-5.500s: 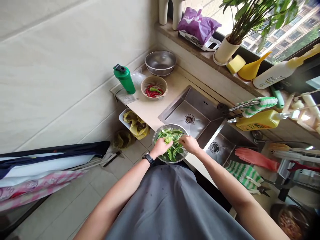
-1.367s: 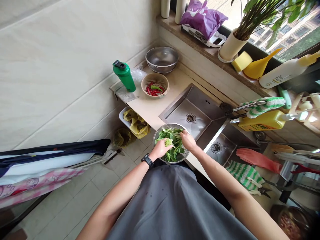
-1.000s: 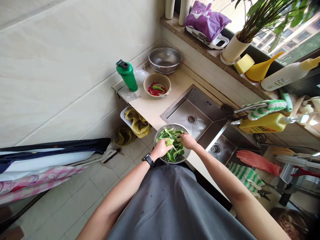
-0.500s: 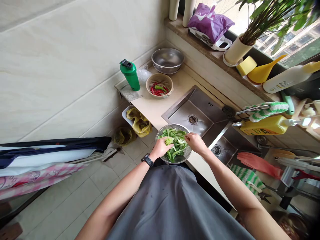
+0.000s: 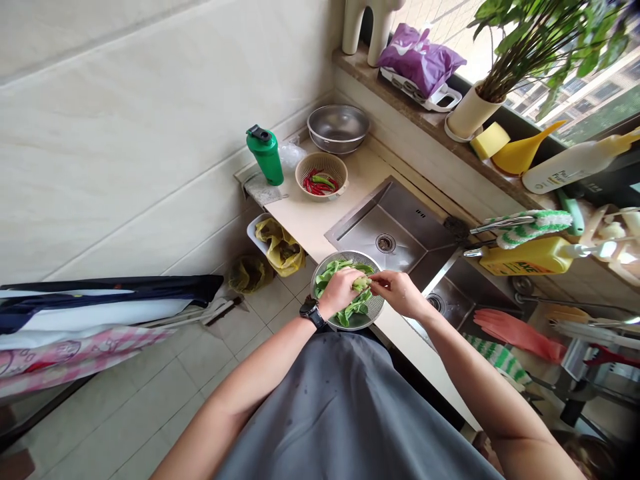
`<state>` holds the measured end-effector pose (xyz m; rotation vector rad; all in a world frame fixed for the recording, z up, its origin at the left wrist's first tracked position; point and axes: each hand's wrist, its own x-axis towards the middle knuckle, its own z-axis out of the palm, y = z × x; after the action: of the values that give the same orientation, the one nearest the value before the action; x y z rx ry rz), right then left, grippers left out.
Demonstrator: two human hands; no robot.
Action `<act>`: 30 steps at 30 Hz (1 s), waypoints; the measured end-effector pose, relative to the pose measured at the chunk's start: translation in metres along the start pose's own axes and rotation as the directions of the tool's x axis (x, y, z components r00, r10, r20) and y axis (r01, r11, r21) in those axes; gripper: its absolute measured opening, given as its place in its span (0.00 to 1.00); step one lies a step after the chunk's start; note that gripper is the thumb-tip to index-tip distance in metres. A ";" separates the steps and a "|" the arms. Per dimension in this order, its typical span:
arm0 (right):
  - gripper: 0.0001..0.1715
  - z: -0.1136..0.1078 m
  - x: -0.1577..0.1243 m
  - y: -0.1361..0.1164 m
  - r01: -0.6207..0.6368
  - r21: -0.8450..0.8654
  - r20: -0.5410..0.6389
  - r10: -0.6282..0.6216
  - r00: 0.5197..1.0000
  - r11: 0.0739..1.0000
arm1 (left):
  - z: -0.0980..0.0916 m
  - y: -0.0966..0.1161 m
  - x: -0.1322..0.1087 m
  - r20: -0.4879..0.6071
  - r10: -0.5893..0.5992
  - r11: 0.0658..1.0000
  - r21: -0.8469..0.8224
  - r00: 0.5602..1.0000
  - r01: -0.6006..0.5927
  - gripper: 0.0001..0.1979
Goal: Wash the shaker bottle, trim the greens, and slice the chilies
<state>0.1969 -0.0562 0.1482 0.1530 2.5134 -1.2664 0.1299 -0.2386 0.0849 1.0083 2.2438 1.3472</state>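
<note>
My left hand is closed around a pale green vegetable stalk, whose end sticks out toward the right. My right hand meets that end, its thumb and fingers pinched together; whether they grip the stalk itself or a small piece of it is hard to make out. Both hands are over a metal colander with leafy greens in it. The colander is close to my body, by the counter's front edge. The hands hide part of the greens.
Beyond the colander lies a steel double sink. A beige basket of red and green chillies, a green shaker bottle and a steel bowl stand on the counter. Lined bins are below left; pink gloves lie right.
My left hand has moved right and up with the stalk, turning it toward my right hand. My right hand has shifted slightly, and the two hands now meet. The view has tilted slightly.
</note>
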 end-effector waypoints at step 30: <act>0.18 0.030 0.025 0.008 -0.225 0.974 0.211 0.228 0.951 0.039 | -0.011 -0.001 -0.010 -0.172 -0.253 0.828 -0.547 0.952 0.121 0.21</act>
<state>0.1824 -0.0765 0.1172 0.8230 0.9394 -2.5548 0.1294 -0.2529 0.0885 0.4333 1.8698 1.9263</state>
